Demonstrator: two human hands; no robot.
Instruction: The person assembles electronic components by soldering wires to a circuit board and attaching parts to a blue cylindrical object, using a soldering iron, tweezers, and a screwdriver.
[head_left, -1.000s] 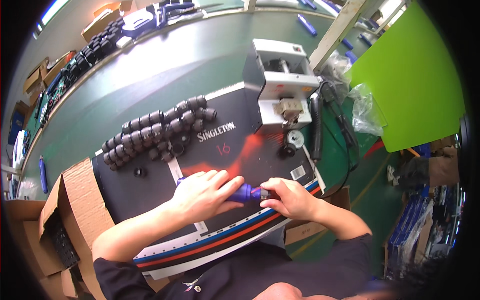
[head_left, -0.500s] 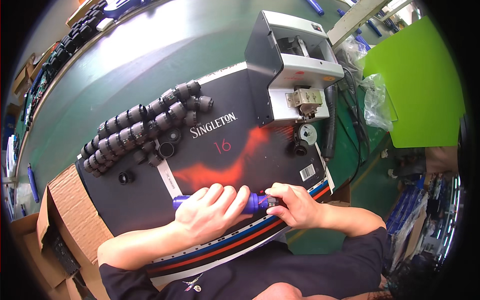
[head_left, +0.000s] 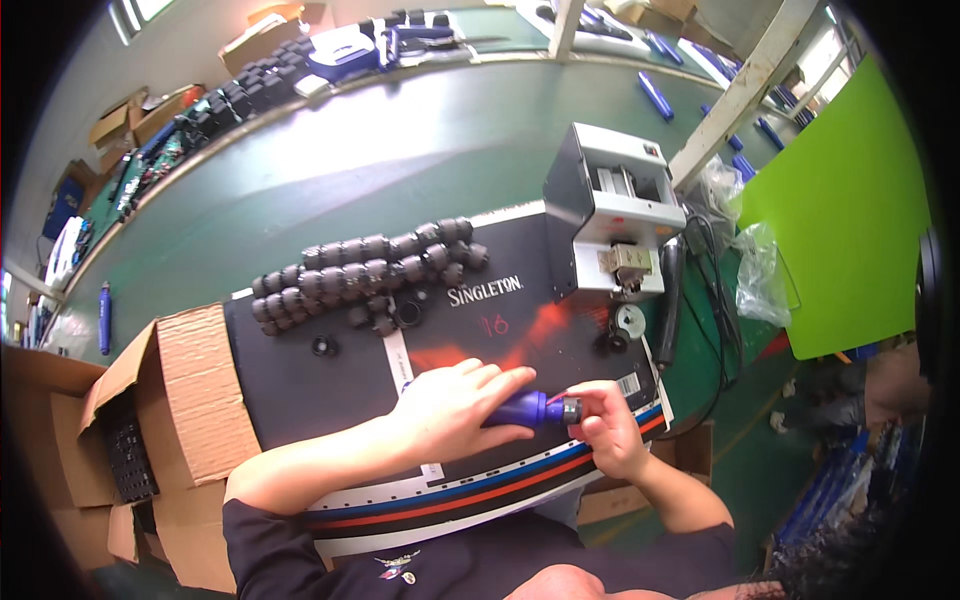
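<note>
A blue cylindrical tube (head_left: 520, 409) lies level above the dark printed mat (head_left: 300, 390), close to its front edge. My left hand (head_left: 455, 408) is wrapped over the tube's body and hides much of it. The tube's right end carries a dark ring-like piece (head_left: 572, 410), and my right hand (head_left: 612, 430) has its fingertips closed at this end. A thin reddish strand (head_left: 558, 396), perhaps a wire, shows beside the right fingers; where it leads is hidden.
Rows of black ribbed caps (head_left: 370, 272) lie on the mat, with a loose black ring (head_left: 323, 346) nearby. A grey bench machine (head_left: 625, 215) stands behind right, a white spool (head_left: 630, 321) before it. Left is an open carton (head_left: 205, 375); right, a green board (head_left: 830, 220).
The view has tilted up, so the bench things sit lower. My left hand still grips the tube; my right fingers have shifted their hold around its dark end.
</note>
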